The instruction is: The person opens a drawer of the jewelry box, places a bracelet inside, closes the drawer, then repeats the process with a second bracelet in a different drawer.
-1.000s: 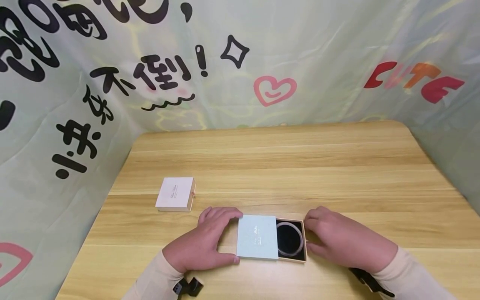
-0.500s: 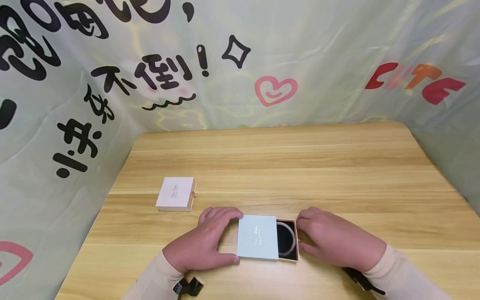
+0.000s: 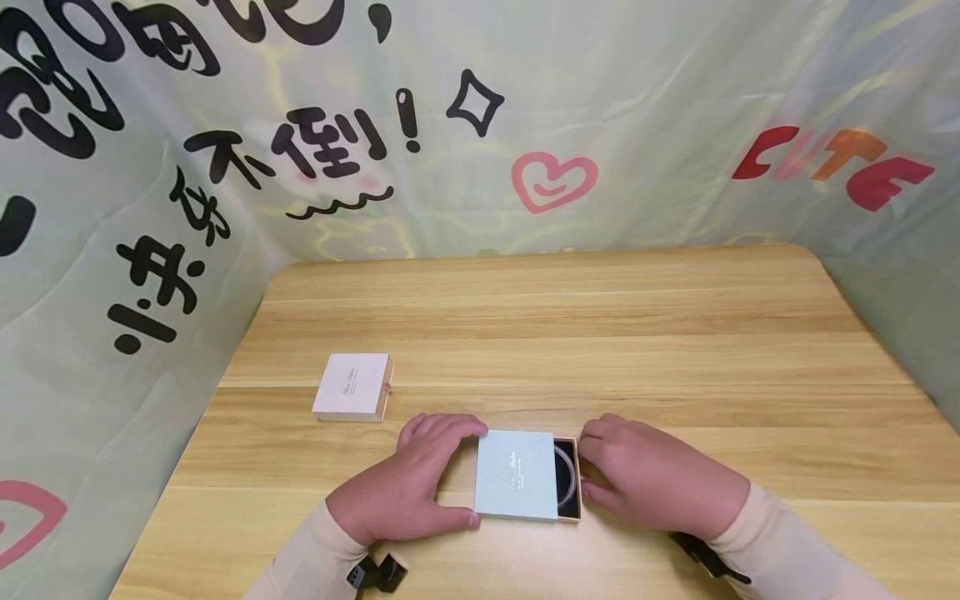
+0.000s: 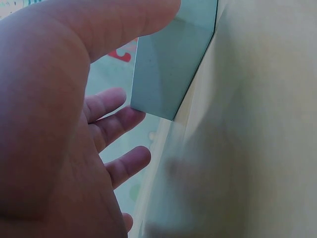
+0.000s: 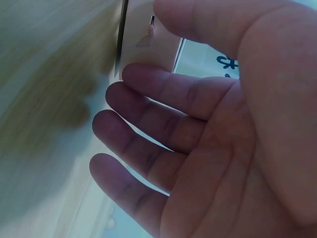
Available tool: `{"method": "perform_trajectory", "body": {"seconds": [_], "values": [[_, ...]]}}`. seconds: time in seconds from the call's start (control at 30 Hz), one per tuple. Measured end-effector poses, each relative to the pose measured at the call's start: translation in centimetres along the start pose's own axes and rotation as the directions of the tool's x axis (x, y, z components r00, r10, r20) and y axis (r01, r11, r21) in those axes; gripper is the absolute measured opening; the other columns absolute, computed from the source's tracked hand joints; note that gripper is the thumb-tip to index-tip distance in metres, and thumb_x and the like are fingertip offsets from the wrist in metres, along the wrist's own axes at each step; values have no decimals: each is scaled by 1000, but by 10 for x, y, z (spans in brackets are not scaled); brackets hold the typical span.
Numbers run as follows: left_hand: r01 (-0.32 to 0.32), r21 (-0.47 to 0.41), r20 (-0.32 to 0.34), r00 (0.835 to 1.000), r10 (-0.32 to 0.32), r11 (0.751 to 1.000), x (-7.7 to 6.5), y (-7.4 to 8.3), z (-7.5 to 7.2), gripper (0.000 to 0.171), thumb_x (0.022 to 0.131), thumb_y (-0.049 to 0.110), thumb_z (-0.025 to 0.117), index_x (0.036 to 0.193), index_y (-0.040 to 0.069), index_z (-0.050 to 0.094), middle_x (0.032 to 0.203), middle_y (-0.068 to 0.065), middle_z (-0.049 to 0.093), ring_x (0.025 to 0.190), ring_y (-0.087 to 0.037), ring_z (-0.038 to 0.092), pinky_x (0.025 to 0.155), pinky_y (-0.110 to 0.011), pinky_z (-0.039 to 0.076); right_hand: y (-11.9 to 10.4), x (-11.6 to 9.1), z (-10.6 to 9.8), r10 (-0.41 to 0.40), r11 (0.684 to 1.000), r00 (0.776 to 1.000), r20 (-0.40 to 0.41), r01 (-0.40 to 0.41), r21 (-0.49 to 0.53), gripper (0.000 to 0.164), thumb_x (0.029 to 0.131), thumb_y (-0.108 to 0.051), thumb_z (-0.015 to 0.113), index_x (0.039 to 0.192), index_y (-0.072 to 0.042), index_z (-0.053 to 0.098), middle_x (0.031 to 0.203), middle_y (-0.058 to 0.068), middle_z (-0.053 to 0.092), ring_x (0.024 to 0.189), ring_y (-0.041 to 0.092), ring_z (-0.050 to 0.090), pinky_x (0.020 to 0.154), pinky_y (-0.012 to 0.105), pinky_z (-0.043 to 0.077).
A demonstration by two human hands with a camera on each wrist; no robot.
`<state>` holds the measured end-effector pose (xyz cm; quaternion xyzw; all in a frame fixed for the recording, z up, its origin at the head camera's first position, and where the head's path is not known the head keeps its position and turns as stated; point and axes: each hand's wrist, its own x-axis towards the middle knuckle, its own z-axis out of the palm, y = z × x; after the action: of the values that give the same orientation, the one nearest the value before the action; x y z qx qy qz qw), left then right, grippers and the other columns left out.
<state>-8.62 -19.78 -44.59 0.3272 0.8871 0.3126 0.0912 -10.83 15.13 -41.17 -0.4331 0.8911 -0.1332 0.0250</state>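
Note:
A light-blue slide-out gift box (image 3: 516, 475) lies flat at the near middle of the table, its drawer (image 3: 578, 500) partly out on the right. On the drawer's black lining sits a pale ring-shaped bangle (image 3: 573, 477), partly covered by the sleeve. My left hand (image 3: 408, 490) holds the sleeve's left end between thumb and index finger, at its two corners. At the drawer's outer end, thumb and fingertips of my right hand (image 3: 656, 471) press on the face. A small ribbon tab (image 5: 147, 35) shows there in the right wrist view, between thumb and index finger.
A closed pale-pink box (image 3: 351, 386) of similar make lies farther back on the left of the wooden table (image 3: 600, 333). A printed cloth (image 3: 637, 108) hangs behind and along both sides. A black camera mount (image 3: 377, 574) is strapped at the left wrist.
My right hand has moved left and the drawer has slid farther into the sleeve, so less of the bangle shows. The left hand and sleeve have stayed in place.

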Motion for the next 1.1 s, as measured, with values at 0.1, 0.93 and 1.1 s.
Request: {"method": "perform_trajectory", "body": {"seconds": [0.1,0.93,1.1], "values": [[-1,0,1,1000,1,1000,0,0,0,95,83,40,93,162,22,43,164,10,44,155,-14,36,127,-67,14,-1,2,1,-4,1000,1000,3,4,2,17,93,-25,85,95,-14,73,95,-8,64,86,11,59,78,38,59],[-6,-2,-8,1000,6,1000,-1,-1,0,95,82,42,94,161,23,44,162,12,46,151,-14,39,127,-65,18,-9,21,9,-32,999,999,-14,32,-1,19,93,-22,84,90,-16,67,93,-8,60,85,13,55,76,34,56],[-9,-8,-11,1000,9,1000,0,0,0,95,82,41,94,161,23,44,162,12,45,151,-14,39,127,-65,18,-9,22,9,-21,1000,1000,-11,21,-1,21,92,-23,86,89,-16,66,93,-8,59,85,14,55,76,34,55]]}}
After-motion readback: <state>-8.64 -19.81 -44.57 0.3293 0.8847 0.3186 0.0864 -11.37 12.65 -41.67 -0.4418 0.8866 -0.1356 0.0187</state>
